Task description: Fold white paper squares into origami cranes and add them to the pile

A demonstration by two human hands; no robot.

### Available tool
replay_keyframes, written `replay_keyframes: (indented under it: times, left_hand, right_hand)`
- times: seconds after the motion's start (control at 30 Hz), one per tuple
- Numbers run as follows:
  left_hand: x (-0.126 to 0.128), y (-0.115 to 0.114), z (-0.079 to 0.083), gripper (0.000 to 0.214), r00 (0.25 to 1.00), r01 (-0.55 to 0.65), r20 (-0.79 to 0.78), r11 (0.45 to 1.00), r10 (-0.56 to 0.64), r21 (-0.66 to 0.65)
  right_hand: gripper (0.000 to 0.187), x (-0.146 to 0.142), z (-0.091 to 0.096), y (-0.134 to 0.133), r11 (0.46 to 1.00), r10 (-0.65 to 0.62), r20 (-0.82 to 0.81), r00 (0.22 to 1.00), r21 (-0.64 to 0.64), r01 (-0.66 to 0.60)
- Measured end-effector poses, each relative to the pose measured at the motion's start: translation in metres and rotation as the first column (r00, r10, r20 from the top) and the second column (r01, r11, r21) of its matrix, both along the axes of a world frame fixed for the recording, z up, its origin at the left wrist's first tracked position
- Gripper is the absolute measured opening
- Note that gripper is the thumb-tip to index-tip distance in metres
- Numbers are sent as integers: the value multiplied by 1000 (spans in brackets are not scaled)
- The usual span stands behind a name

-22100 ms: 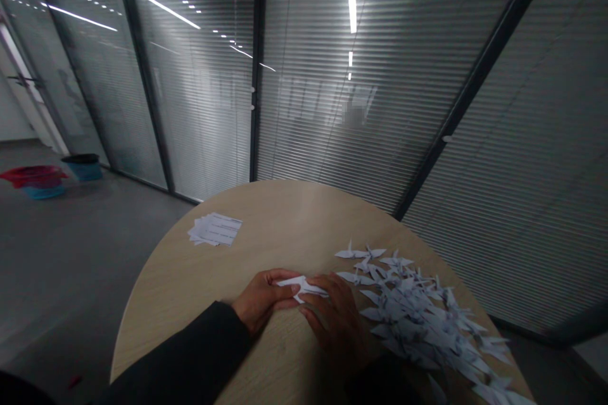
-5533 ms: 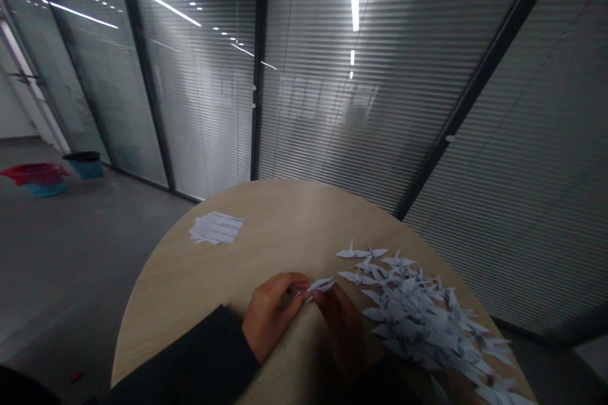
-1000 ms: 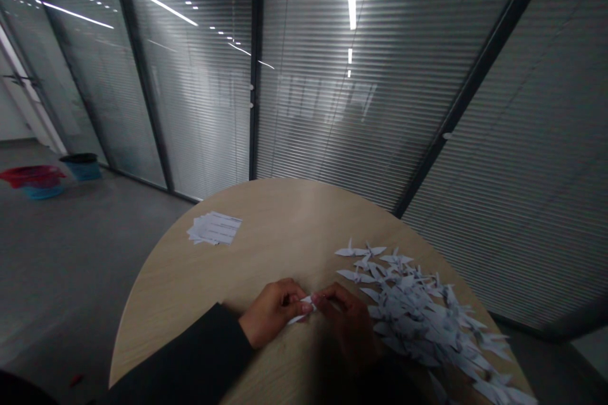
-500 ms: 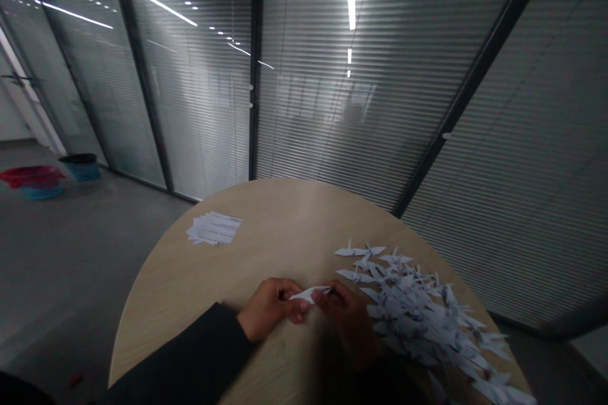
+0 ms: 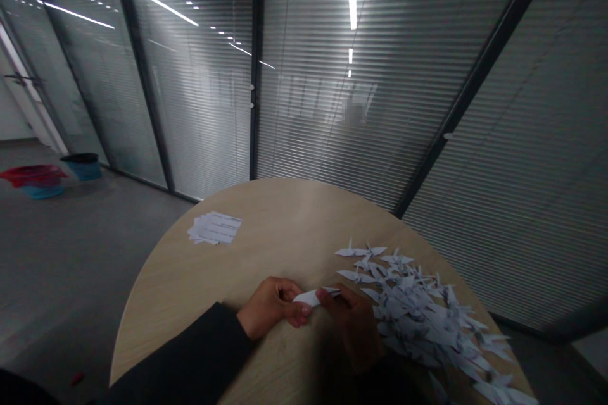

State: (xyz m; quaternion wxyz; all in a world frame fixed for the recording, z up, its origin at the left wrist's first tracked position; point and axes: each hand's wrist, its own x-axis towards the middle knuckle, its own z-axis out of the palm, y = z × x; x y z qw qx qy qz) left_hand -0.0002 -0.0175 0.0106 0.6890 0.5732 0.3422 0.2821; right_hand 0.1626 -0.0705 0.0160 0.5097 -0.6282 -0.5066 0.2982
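Observation:
A small folded white paper piece [image 5: 313, 296] is held just above the round wooden table [image 5: 266, 247] near its front edge. My left hand [image 5: 273, 309] pinches its left end with curled fingers. My right hand [image 5: 354, 323] grips its right end, fingers closed over the fold. Both hands meet at the paper. A dark sleeve covers my left forearm. A big heap of finished white paper cranes [image 5: 418, 319] lies right beside my right hand.
A small stack of printed paper sheets [image 5: 215, 228] lies at the table's far left. Glass walls with blinds [image 5: 332, 88] stand behind the table. Red and blue bins [image 5: 40, 178] sit on the grey floor at far left.
Over the last second the hands lifted the folded paper slightly and turned it flatter; the right hand's fingers slid over its right end. Heap and sheets have not moved.

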Motion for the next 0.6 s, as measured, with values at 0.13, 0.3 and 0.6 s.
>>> replay_keyframes:
  times: [0.13,0.3,0.6]
  left_hand:
    - [-1,6,-3,48,992,-116,55,993,115,32]
    - [-3,10,0,46,947,-306,119,951,299,46]
    - [2,3,5,40,948,-263,190,965,254,20]
  right_hand:
    - [31,1,-1,2,999,-31,-10,999,25,31]
    - [29,-2,-1,2,998,48,-62,997,-33,-50]
    - [24,-14,-21,0,984,178,4,984,22,-178]
